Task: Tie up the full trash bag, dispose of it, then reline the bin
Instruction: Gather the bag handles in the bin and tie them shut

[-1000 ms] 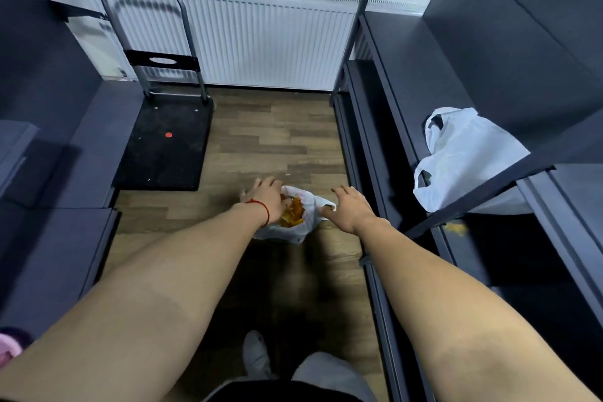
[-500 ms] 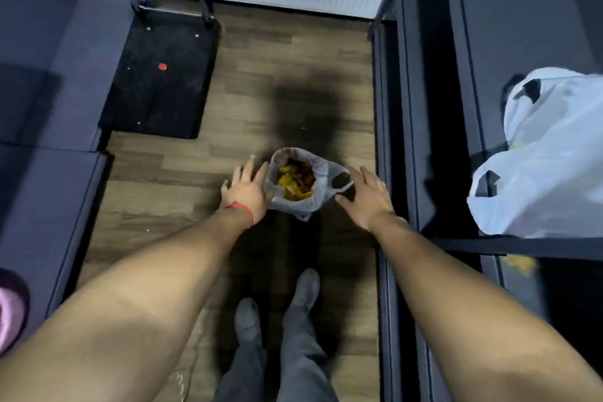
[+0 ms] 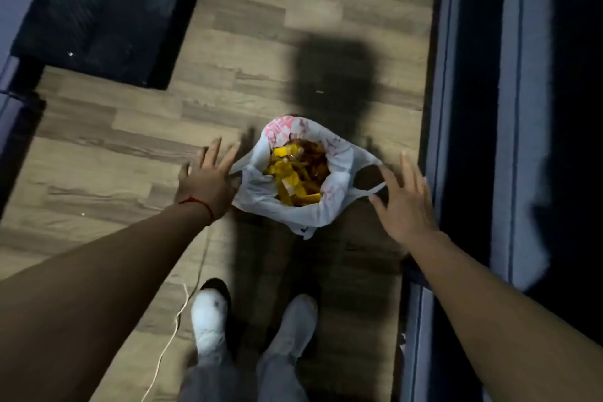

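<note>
My left hand (image 3: pixel 205 183) covers one handle of the bag (image 3: pixel 257 189), so I cannot tell whether it touches. The bag's pink print is too blurred to read, and I cannot name the yellow scraps (image 3: pixel 293 173) inside. The black mat (image 3: pixel 98 16) runs off the top edge, the shelf (image 3: pixel 509 108) off the right, my legs (image 3: pixel 277 375) off the bottom.

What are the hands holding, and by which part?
Nothing: the left hand and right hand hover open beside the white plastic trash bag.
</note>
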Demonstrator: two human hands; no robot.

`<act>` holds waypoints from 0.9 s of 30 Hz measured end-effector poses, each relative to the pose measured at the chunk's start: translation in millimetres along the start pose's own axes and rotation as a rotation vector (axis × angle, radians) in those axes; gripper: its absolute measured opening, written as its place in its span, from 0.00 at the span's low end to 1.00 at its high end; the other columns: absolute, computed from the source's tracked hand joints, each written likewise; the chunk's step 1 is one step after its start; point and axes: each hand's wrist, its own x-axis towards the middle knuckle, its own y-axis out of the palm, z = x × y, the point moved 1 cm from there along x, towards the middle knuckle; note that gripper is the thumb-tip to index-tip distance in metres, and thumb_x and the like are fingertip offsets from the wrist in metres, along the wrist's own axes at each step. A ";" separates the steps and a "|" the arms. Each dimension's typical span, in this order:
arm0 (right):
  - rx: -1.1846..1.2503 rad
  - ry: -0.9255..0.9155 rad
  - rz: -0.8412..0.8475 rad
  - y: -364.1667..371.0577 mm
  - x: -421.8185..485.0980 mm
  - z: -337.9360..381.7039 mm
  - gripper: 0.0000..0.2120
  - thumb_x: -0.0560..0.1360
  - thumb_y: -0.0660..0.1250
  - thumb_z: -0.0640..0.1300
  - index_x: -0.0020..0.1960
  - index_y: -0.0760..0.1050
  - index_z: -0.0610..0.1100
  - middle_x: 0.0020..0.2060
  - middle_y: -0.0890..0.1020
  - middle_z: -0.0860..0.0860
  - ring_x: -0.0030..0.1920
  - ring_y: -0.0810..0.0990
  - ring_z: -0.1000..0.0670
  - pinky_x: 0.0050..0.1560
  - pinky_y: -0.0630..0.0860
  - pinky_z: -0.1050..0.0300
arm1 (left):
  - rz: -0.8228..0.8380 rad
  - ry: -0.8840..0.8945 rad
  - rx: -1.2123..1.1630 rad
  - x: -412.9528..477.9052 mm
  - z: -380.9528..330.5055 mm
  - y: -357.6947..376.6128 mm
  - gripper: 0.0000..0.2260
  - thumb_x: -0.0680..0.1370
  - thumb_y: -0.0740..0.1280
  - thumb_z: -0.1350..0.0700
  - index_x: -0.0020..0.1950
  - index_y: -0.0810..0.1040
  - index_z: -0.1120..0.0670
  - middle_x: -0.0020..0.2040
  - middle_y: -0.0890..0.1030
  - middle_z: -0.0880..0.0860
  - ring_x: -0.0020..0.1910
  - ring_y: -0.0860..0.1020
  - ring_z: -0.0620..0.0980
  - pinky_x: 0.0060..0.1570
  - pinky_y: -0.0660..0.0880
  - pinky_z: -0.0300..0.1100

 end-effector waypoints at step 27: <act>-0.206 0.362 0.040 172.6 144.5 -71.1 0.26 0.78 0.64 0.46 0.74 0.61 0.53 0.76 0.30 0.49 0.77 0.37 0.38 0.72 0.39 0.32 | -0.017 -0.268 -0.016 119.5 92.4 153.4 0.38 0.77 0.61 0.59 0.72 0.42 0.29 0.79 0.42 0.50 0.72 0.62 0.63 0.69 0.60 0.63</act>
